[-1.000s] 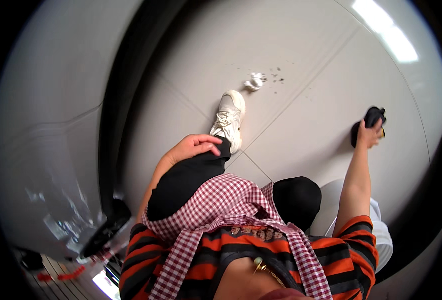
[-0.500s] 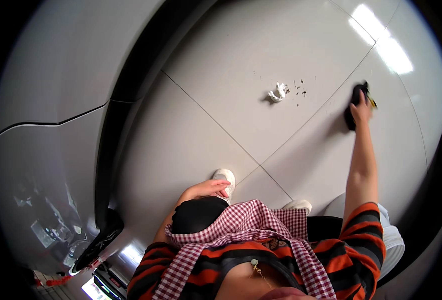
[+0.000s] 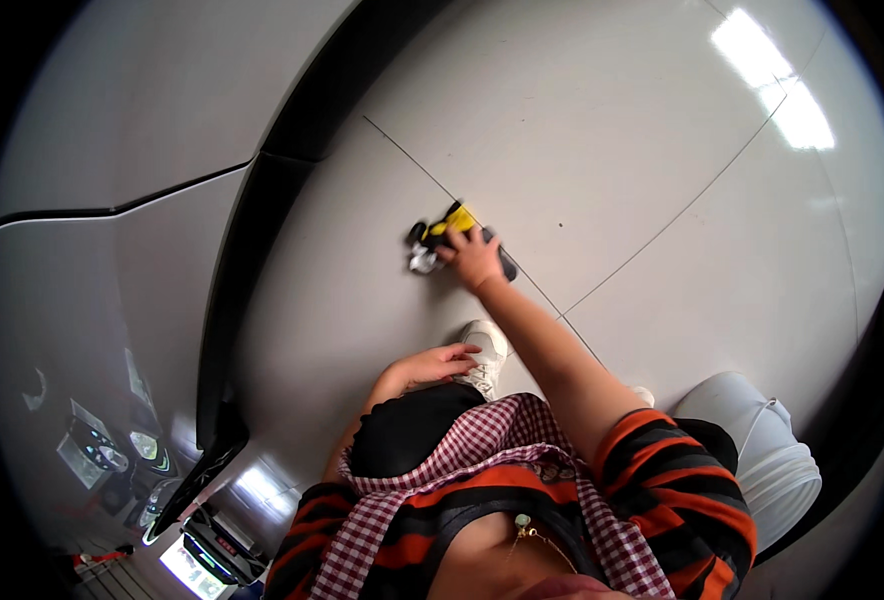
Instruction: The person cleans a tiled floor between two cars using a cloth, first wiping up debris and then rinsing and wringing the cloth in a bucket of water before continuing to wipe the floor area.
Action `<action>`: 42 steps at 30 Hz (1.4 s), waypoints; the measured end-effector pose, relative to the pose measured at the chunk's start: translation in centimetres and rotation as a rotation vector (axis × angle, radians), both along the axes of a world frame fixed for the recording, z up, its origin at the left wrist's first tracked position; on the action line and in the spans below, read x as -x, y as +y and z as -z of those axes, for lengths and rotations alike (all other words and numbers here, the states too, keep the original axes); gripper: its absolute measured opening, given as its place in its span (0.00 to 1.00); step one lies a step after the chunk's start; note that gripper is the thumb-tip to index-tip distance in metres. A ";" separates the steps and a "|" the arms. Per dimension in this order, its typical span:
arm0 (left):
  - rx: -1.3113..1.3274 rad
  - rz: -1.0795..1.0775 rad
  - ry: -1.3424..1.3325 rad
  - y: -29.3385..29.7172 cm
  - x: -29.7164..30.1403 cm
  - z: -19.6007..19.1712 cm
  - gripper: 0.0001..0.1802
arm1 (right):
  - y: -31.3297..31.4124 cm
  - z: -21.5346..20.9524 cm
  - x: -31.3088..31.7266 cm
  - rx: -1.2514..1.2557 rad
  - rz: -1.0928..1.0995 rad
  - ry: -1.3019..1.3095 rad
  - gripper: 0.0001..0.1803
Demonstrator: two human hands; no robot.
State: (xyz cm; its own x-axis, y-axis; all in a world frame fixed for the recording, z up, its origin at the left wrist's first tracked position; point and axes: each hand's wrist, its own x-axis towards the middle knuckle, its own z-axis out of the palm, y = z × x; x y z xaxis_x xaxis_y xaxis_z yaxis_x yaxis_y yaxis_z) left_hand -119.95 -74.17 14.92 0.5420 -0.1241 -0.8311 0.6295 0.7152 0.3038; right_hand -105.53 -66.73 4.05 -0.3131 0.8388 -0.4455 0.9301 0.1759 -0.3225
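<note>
My right hand (image 3: 475,257) reaches left across the floor, pressing down on a black and yellow cloth (image 3: 502,262). Its fingers curl over the middle of the bundle, and part of it lies hidden under them. Against the cloth's left end sits a crumpled white tissue (image 3: 424,262); it touches the cloth. My left hand (image 3: 434,366) hangs over my bent knee with fingers loosely stretched and nothing in them, beside my white shoe (image 3: 485,352).
Pale glossy tiles (image 3: 602,140) make up the floor, with one dark speck (image 3: 560,225) on it. A grey car body (image 3: 92,290) with black lower trim (image 3: 262,200) stands at the left. A white, ridged bucket-like thing (image 3: 752,440) is close on my right.
My right hand has swept the cloth from the right to the left. The white tissue has moved left with it, and most of the dark crumbs no longer show on the tiles.
</note>
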 end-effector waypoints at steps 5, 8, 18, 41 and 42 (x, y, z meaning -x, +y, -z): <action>-0.002 -0.078 -0.123 -1.6 0.1 1.3 0.30 | 0.4 -2.5 0.9 0.314 0.123 0.435 0.32; 0.020 -0.027 -0.035 -1.4 0.3 0.7 0.33 | 3.1 -2.2 -6.9 0.045 0.190 0.935 0.34; -0.045 0.247 0.043 0.7 -2.0 1.9 0.33 | -9.1 -12.5 -46.9 -0.071 1.336 0.859 0.34; -0.003 0.112 0.017 1.5 -2.1 1.8 0.32 | -5.2 -1.4 -8.4 0.032 0.382 0.063 0.27; -0.002 0.114 0.011 1.6 -2.0 1.8 0.31 | -5.5 -1.6 -6.3 0.028 0.299 0.117 0.26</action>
State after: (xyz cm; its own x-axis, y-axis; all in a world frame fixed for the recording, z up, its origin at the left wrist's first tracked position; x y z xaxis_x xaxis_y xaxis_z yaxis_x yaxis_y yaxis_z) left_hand -117.92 -72.55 13.12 0.5153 -0.1831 -0.8372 0.7102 0.6380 0.2976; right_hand -99.19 -72.28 5.63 -0.1050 0.8894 -0.4448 0.8953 -0.1101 -0.4316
